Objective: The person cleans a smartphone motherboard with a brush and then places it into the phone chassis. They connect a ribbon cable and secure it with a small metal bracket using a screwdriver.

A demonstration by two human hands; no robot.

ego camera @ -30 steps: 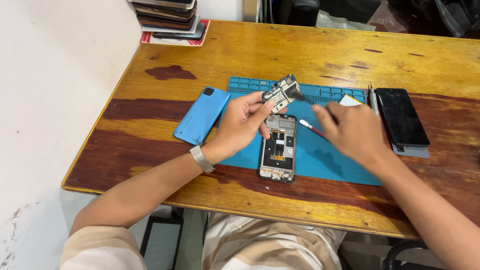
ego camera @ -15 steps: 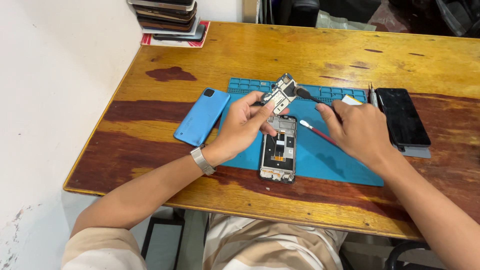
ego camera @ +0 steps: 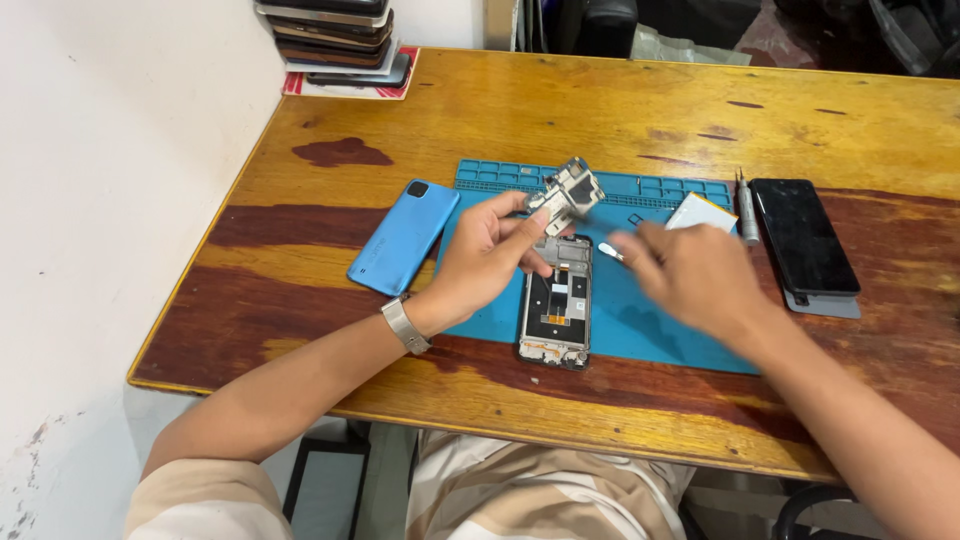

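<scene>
2 hands busy above the blue mat (ego camera: 640,320): left hand (ego camera: 480,260) pinching a small metal bracket (ego camera: 566,193) over the opened phone frame (ego camera: 556,305), right hand (ego camera: 690,275) blurred, grip unclear, thin tool (ego camera: 610,250) poking out. Best kept steady, held by edges only.

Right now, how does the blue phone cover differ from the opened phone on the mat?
The blue phone cover lies slanted, mostly on the wooden table; the opened phone lies straight on the blue mat. The cover shows a plain blue surface; the opened phone shows bare dark inner parts. Both lie flat, unheld.
</scene>
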